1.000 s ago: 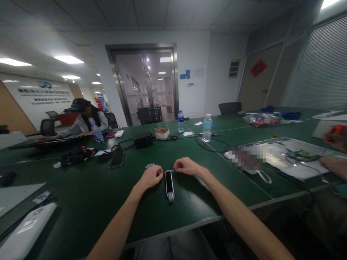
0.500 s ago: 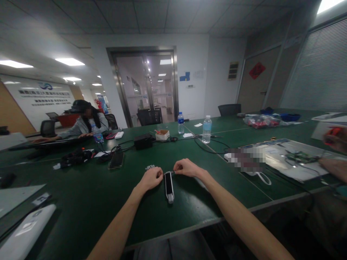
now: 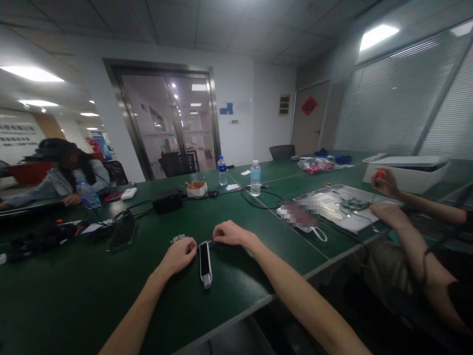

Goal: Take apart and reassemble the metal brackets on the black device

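A slim, pen-like device [image 3: 205,264] with a black face, a white rim and a grey near end lies on the green table. Its far end is between my two hands. My left hand [image 3: 184,254] is closed in a pinch just left of that end. To the right of it, my right hand [image 3: 229,231] pinches too, with a small dark bit showing at its fingertips. What either hand holds is too small to make out. Beyond my left hand lies a small, light patterned thing [image 3: 178,238], partly covered by that hand.
Two water bottles [image 3: 255,178] stand farther back, near a small open box [image 3: 196,189] and a black box [image 3: 168,199] with cables. To the right, a co-worker's hand [image 3: 386,182] holds an orange-red tool above a panel with circuit boards [image 3: 353,204]. Another person sits far left.
The view has turned to the right, so the scene sits farther left and more of the co-worker shows. My hands keep their pinches at the device's far end.
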A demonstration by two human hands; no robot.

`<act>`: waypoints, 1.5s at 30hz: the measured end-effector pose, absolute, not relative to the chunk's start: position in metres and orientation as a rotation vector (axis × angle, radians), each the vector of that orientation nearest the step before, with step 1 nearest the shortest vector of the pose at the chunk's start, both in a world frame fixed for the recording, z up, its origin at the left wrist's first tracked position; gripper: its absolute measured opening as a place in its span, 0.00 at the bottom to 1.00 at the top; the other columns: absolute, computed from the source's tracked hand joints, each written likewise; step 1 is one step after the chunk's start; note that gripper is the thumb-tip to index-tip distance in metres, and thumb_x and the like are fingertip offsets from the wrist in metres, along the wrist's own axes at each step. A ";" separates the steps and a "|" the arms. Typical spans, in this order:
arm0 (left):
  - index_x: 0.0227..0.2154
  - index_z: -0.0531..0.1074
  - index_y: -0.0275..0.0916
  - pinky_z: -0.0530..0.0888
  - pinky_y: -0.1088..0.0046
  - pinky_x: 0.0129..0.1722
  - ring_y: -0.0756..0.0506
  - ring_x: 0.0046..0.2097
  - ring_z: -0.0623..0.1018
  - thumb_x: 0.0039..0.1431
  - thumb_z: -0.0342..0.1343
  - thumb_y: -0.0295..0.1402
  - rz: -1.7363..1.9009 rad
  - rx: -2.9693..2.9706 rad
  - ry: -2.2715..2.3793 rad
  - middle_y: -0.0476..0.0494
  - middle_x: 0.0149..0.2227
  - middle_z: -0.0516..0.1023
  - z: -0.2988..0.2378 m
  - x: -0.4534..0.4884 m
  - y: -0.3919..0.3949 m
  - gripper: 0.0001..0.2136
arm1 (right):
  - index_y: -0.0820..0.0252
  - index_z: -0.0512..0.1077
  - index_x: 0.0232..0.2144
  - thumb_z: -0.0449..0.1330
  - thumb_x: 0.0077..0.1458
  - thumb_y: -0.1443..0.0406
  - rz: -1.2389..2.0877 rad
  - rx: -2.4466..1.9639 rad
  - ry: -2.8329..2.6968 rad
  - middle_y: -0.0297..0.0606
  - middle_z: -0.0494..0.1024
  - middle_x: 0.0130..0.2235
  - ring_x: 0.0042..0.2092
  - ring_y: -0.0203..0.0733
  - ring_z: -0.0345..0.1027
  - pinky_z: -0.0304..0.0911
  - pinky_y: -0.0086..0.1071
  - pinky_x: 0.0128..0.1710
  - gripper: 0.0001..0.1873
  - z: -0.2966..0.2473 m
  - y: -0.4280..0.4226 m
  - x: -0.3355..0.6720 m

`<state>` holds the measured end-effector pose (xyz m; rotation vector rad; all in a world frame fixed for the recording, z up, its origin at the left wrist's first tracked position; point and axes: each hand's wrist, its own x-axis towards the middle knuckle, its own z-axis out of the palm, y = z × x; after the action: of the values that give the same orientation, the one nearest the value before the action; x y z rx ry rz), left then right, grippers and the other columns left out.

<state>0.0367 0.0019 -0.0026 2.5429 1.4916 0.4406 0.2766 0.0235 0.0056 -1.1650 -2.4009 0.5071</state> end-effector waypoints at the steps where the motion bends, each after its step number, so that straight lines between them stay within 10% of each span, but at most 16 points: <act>1: 0.31 0.71 0.38 0.65 0.70 0.32 0.45 0.32 0.71 0.57 0.45 0.36 0.443 2.542 1.491 0.44 0.30 0.73 -0.003 0.037 0.002 0.11 | 0.60 0.76 0.34 0.61 0.53 0.66 0.512 -1.168 -2.396 0.34 0.78 0.32 0.32 0.33 0.69 0.60 0.25 0.33 0.06 0.005 0.023 0.276; 45: 0.32 0.71 0.37 0.66 0.70 0.32 0.46 0.32 0.71 0.58 0.46 0.36 0.468 2.493 1.491 0.44 0.31 0.73 -0.004 0.037 0.000 0.11 | 0.60 0.76 0.35 0.62 0.54 0.63 0.591 -1.158 -2.399 0.35 0.79 0.34 0.34 0.35 0.71 0.60 0.25 0.33 0.07 0.006 0.018 0.272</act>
<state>0.0370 0.0002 -0.0042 2.4932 1.4909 0.4683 0.2715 0.0182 0.0058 -1.1577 -2.3985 0.5906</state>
